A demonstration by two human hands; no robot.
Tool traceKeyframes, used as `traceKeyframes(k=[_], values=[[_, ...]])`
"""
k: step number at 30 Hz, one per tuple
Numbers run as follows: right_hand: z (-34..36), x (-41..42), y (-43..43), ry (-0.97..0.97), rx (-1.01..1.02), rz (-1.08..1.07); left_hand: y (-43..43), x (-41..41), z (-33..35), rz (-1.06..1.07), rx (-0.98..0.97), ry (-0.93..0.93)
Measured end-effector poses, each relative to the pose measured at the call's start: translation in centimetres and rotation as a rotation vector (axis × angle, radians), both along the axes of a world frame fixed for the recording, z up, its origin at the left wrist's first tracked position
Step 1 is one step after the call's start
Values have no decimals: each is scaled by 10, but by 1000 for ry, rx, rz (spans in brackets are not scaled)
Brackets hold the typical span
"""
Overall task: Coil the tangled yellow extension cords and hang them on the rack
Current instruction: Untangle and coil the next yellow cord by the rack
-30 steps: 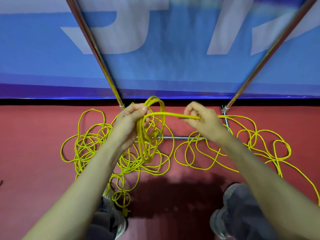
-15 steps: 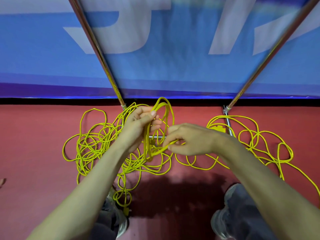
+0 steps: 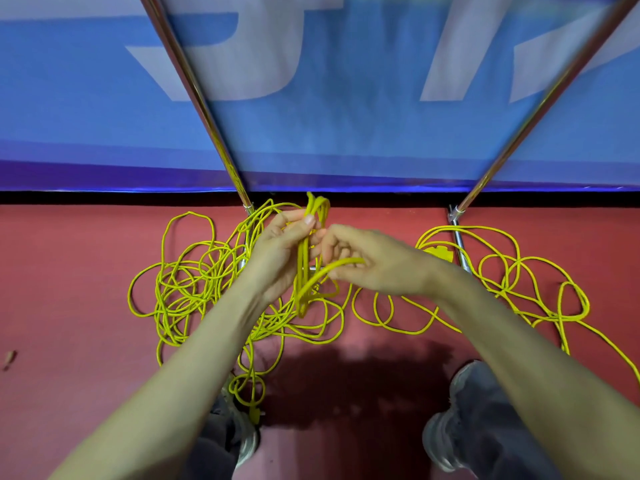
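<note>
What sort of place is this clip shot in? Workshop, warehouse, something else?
Probably an indoor hall or event space, not certain. A red floor meets a big blue banner with pale lettering, and a chrome tube rack stands before it, yellow cords strewn at its base.

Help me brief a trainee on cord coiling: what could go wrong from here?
1. The left hand grips a thin coil while the right hand pinches the next strand. That strand seems to run down into the tangled heap on the floor, so pulling may tighten a knot.
2. Loops and a plug lie by the left shoe; a step could trap the cord or trip the person.
</note>
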State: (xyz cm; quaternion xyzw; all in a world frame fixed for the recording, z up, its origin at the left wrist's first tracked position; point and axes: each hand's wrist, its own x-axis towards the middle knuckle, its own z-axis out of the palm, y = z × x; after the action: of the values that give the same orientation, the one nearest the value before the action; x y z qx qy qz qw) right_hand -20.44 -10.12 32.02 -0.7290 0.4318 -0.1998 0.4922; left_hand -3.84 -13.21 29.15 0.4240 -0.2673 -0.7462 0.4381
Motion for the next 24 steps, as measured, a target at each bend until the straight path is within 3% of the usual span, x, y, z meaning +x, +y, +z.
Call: traceKeyframes(k=[7,11,18,22,24], values=[[-11,2,-6,-65,-202,-405,8,-8,0,-148,64,19],[-20,-2,-8,337,-199,-552,10,-10,4,-156,49,-13],[-28,-2,-10,105,-32,-520,8,-6,5,-220,-95,-341],[-26,-6,-11,-31,5,-355,-3,4,7,-237,-95,-310],[-29,-13,-11,121,-109,-295,-10,11,11,-211,-43,-176]])
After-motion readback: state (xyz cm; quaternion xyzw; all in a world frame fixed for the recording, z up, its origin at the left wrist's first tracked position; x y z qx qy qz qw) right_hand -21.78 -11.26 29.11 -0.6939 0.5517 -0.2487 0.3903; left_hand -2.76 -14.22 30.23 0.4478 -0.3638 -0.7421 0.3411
